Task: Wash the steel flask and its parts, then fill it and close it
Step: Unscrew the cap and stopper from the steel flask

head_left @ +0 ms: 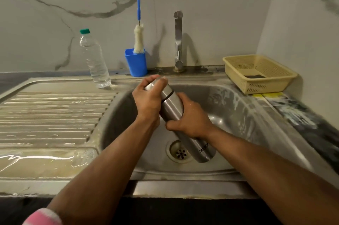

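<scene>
left hand (148, 99) clamped round cap of tilted brushed-steel flask (171, 110), right hand (190, 120) gripping body: brace for twisting, over steel sink (238, 107).

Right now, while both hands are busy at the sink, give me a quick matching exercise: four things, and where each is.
Things:
1. steel flask
2. plastic bottle
3. bottle brush
4. basket

Places:
A. standing in the blue cup
B. right of the sink, in the corner
C. on the draining board
D. held over the basin by the left hand and right hand

Pairs: 1-D, 2-C, 3-A, 4-B
</scene>
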